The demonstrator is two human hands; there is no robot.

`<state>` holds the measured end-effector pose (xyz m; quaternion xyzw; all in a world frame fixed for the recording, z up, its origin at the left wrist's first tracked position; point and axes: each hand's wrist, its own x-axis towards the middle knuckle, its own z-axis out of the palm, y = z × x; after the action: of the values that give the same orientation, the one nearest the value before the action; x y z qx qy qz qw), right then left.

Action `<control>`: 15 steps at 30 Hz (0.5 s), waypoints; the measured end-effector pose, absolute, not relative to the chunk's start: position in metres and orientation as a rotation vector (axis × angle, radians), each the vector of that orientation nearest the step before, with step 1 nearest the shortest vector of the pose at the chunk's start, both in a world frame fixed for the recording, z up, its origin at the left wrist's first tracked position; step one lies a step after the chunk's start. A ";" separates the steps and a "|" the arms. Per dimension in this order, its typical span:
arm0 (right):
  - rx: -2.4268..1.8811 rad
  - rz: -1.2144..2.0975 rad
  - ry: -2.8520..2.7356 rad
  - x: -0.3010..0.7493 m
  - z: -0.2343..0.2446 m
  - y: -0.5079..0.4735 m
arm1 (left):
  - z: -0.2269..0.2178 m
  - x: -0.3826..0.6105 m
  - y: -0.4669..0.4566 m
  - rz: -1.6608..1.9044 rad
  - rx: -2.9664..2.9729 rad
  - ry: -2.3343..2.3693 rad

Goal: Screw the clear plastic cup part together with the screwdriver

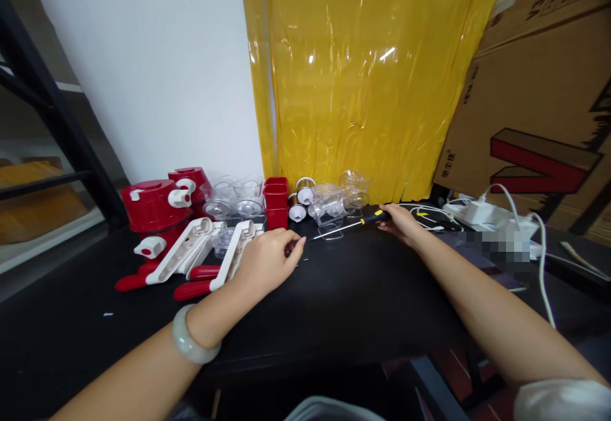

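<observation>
My left hand (267, 257) rests on the black table (344, 294) with its fingertips pinched together on something too small to make out, just right of a white crank handle (235, 252). My right hand (400, 222) lies farther back and grips the black and yellow handle of a screwdriver (351, 225), whose thin shaft points left toward my left fingertips. Red and white plastic parts (162, 217) sit to the left of my left hand. A pale bangle (191, 345) is on my left wrist.
Clear plastic cups (233, 197), red square containers (275, 201) and clear housings (334, 201) line the back against a yellow plastic sheet (363, 77). White chargers and cables (482, 217) lie at right by cardboard boxes (539, 122). A black shelf frame (57, 128) stands left.
</observation>
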<state>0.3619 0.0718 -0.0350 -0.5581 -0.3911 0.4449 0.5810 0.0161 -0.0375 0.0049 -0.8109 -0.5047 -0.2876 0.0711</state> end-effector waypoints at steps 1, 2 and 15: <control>-1.307 1.065 -0.930 0.363 -0.035 0.072 | 0.004 0.016 -0.037 -0.882 -2.447 -1.517; -1.311 1.090 -0.957 0.366 -0.034 0.071 | 0.003 0.016 -0.037 -0.891 -2.458 -1.517; -1.506 0.778 -1.936 0.382 -0.036 0.069 | 0.022 0.010 -0.007 -0.982 -2.617 -1.471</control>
<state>0.3815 0.0687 -0.0363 -0.5618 -0.7222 0.2902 0.2802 0.0105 -0.0071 0.0223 -0.8285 -0.4657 -0.3109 -0.0084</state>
